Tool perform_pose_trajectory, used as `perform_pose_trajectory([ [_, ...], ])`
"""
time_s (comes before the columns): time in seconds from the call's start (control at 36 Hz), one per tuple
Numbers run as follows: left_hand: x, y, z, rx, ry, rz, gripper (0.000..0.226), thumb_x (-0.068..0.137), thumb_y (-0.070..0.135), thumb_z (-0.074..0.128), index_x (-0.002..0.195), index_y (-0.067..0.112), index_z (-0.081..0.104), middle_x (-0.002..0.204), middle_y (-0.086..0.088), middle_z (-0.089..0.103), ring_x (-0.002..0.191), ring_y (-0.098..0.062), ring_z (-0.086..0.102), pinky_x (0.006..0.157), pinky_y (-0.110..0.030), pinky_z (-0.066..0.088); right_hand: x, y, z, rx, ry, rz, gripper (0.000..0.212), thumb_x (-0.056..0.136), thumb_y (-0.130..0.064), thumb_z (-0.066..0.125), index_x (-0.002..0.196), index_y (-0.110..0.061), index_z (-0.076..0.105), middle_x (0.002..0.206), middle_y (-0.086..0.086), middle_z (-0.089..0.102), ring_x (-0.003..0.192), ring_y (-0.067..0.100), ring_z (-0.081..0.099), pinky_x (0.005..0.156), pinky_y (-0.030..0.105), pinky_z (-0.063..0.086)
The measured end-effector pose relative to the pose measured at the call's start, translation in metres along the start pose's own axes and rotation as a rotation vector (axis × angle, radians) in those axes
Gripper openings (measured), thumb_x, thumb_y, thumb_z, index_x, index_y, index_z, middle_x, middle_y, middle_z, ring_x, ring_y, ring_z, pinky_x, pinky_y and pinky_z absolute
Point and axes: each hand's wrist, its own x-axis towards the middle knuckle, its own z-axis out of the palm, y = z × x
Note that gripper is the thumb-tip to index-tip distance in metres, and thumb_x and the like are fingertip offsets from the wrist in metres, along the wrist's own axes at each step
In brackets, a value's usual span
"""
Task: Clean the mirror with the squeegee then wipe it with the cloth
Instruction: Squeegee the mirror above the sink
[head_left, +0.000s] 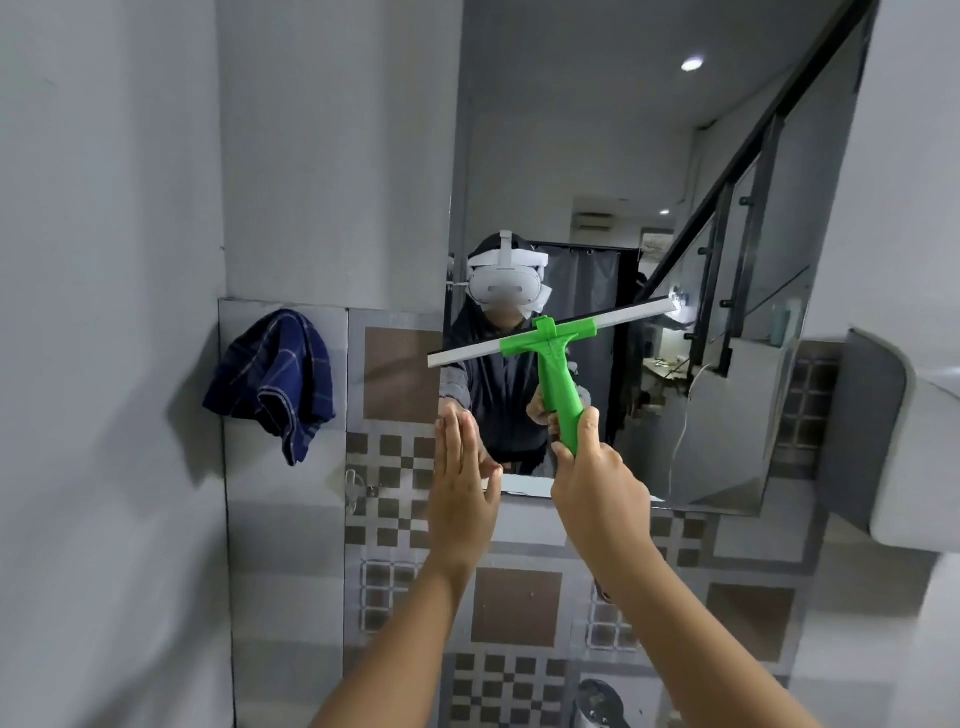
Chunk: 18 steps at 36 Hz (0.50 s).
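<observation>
A dark blue cloth (272, 376) hangs on the tiled wall, well left of the mirror (597, 156). The left hand (462, 486), fingers flat and spread, rests at the mirror's lower left edge. The right hand (597, 480) grips the green squeegee (553, 345), its blade tilted across the lower glass, with open glass above.

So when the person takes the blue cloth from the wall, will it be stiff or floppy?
Probably floppy: the blue cloth hangs in loose folds and sags to a point below. It likely is light, since one small spot on the wall carries it. It may drape over the left hand, which is open and nearest.
</observation>
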Motion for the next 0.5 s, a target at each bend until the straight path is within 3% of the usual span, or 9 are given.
perform_pose_trajectory([
  [0.11, -0.004, 0.002, 0.008, 0.001, 0.006, -0.039, 0.088, 0.086, 0.024, 0.062, 0.146, 0.015, -0.002, 0.155, -0.009, 0.001, 0.143, -0.021, 0.0, 0.113, -0.031, 0.015, 0.006, 0.014, -0.007, -0.076, -0.009, -0.05, 0.058, 0.098, -0.034, 0.033, 0.147, -0.014, 0.007, 0.094, 0.009, 0.062, 0.064, 0.024, 0.054, 0.05, 0.029, 0.035],
  [0.19, -0.006, 0.005, 0.011, 0.02, 0.015, -0.072, 0.084, 0.088, 0.028, 0.056, 0.145, 0.016, -0.004, 0.155, -0.008, -0.002, 0.143, -0.02, -0.003, 0.113, -0.02, 0.003, 0.01, 0.025, -0.015, -0.132, -0.037, -0.093, 0.058, 0.098, -0.033, 0.032, 0.146, -0.014, 0.006, 0.097, 0.01, 0.062, 0.072, 0.027, 0.062, 0.053, 0.031, 0.039],
  [0.33, -0.011, 0.008, 0.018, 0.036, 0.044, -0.128, 0.077, 0.09, 0.034, 0.048, 0.145, 0.018, -0.004, 0.154, -0.006, -0.005, 0.142, -0.016, -0.006, 0.113, -0.031, 0.009, 0.018, 0.037, -0.03, -0.213, -0.035, -0.16, 0.057, 0.098, -0.032, 0.032, 0.146, -0.014, 0.008, 0.095, 0.009, 0.062, 0.065, 0.025, 0.057, 0.049, 0.028, 0.034],
  [0.5, -0.013, 0.014, 0.021, 0.04, 0.046, -0.198, 0.079, 0.092, 0.03, 0.051, 0.143, 0.015, -0.009, 0.152, -0.002, -0.01, 0.141, -0.017, -0.007, 0.112, -0.026, -0.002, 0.026, 0.043, -0.037, -0.273, -0.039, -0.228, 0.056, 0.098, -0.03, 0.033, 0.145, -0.012, 0.008, 0.097, 0.01, 0.064, 0.074, 0.029, 0.065, 0.048, 0.029, 0.033],
])
